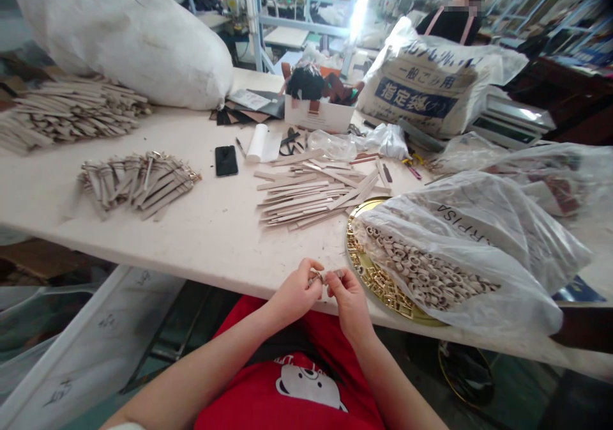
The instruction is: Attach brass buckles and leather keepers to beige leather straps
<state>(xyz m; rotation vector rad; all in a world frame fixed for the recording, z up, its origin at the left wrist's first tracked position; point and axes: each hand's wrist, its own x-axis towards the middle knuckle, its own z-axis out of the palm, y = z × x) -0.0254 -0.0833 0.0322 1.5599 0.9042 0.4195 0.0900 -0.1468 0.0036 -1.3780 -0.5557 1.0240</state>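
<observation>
My left hand (302, 289) is closed on a small buckle-like piece (315, 279) at the table's front edge. Just right of it, my right hand (348, 296) pinches a small greyish strap loop (339, 273); the two hands nearly touch. Beside my right hand lies a round gold tray (355, 211) with many gold buckles (389, 289). On the tray, an open clear bag holds many small beige loops (426, 267). Beyond my hands, flat beige strips (306, 193) lie in a loose pile. Strips with metal buckles (138, 181) are heaped at the left.
A black phone (226, 161) and a white roll (257, 143) lie mid-table. Behind them stands a white box (318, 114) of dark items. A large pile of strips (71, 110) and a big white sack (143, 40) are at the far left. A person (453, 24) is beyond the printed bag (421, 85).
</observation>
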